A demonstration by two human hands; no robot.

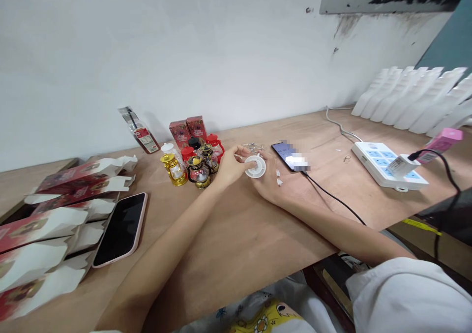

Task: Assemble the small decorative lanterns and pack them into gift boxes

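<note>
Over the middle of the table, both hands hold a round white plastic piece (260, 168), with its flat, ringed face toward me. My left hand (236, 165) closes on its left side, the thumb pressed onto the face. My right hand (268, 184) wraps its right and lower side, with some of its fingers hidden. Just beyond the hands lies a small pile of metal bits (254, 147). Small white bits (279, 181) lie to the right of my right hand. Left of my left hand stand several miniature lanterns, among them a gold lantern (173, 169) and a dark bronze lantern (199, 172).
Red boxes (180, 132) and a clear-wrapped pack (144, 138) stand near the wall. Open cartons (47, 229) and a phone (121, 230) lie left. On the right are a phone on a cable (283, 153), a power strip (376, 163), a pink box (440, 145) and stacked white pieces (409, 99).
</note>
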